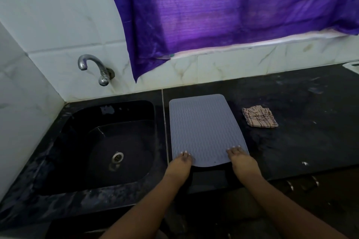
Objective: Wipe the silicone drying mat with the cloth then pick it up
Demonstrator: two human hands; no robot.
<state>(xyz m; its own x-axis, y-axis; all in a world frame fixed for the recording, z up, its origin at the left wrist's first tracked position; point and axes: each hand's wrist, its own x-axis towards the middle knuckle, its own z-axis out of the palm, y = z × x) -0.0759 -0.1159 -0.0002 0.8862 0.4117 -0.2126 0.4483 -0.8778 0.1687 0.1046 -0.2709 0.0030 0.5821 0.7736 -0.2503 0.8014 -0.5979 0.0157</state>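
A grey ribbed silicone drying mat (206,128) lies on the black counter just right of the sink. My left hand (181,163) is at its near-left corner and my right hand (240,158) at its near-right corner. On both hands the fingers lie over the top of the mat and the thumbs are hidden. The near edge looks slightly raised, with a shadow under it. A crumpled checked beige cloth (259,116) lies on the counter to the right of the mat, apart from both hands.
A black sink (108,141) with a metal drain sits to the left, under a wall tap (95,68). The black counter (307,122) stretches right. A purple curtain (223,11) hangs over the tiled back wall. Drawer handles (303,183) show below the counter's front edge.
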